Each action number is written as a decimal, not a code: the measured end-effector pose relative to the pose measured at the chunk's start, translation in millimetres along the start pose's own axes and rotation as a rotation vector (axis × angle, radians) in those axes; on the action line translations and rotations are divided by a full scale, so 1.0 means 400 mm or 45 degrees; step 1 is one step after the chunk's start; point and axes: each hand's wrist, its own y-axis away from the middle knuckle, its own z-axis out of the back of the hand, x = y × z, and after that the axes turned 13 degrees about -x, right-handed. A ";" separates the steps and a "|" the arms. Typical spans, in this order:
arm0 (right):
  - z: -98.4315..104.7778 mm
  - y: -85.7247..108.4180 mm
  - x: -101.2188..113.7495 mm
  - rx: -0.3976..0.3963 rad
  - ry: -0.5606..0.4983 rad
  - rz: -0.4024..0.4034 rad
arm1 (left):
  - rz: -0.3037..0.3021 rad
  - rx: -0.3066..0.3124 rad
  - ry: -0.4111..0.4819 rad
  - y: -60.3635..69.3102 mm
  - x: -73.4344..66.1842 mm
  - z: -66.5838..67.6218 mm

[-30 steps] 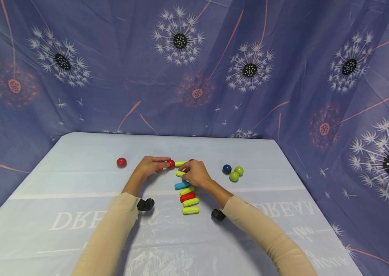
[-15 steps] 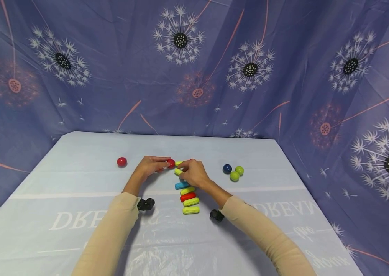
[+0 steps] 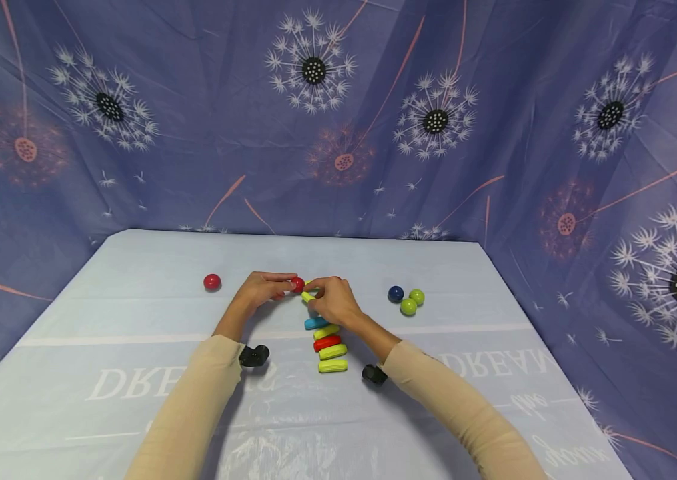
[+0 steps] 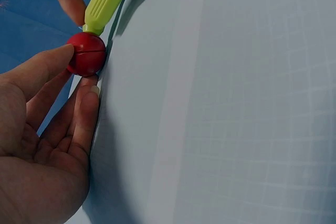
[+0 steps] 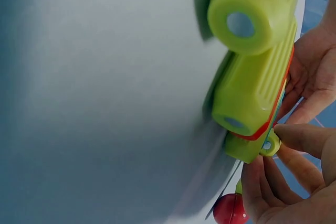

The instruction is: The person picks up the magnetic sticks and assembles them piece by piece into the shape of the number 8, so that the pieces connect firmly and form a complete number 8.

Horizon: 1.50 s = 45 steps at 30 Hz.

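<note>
Between thumb and fingers, my left hand (image 3: 260, 291) holds a red ball (image 4: 86, 55) low over the table. A yellow-green ribbed stick (image 4: 108, 6) is pinched in my right hand (image 3: 338, 301), and its narrow tip meets the ball in the left wrist view. Another yellow-green stick (image 3: 312, 285) joins the same ball from behind, mostly covered by the right hand. The right wrist view shows a second red ball (image 5: 231, 209) below the right fingers. Toward me lies a row of sticks: a blue one (image 3: 316, 323), a red one (image 3: 327, 343) and several yellow-green ones (image 3: 333, 366).
A lone red ball (image 3: 212, 282) sits to the left. On the right are a dark blue ball (image 3: 395, 294) and two green balls (image 3: 408, 307), close together. A pale printed cloth (image 3: 134, 313) covers the table, and a patterned blue curtain (image 3: 224, 133) hangs behind it.
My right hand has moved slightly left and away from me, carrying the yellow-green stick up to the red ball. The left hand stays in place on the ball.
</note>
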 end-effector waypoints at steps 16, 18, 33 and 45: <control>-0.014 -0.003 0.018 -0.008 -0.016 -0.030 | 0.008 0.045 0.004 -0.003 -0.004 0.006; -0.017 -0.003 0.019 -0.015 -0.021 -0.031 | 0.013 0.051 0.006 -0.004 -0.004 0.007; -0.032 -0.003 0.025 -0.051 -0.085 -0.070 | 0.001 0.056 0.044 -0.005 -0.004 0.004; -0.040 0.001 0.031 -0.088 -0.082 -0.054 | 0.007 0.037 0.053 -0.007 0.002 0.000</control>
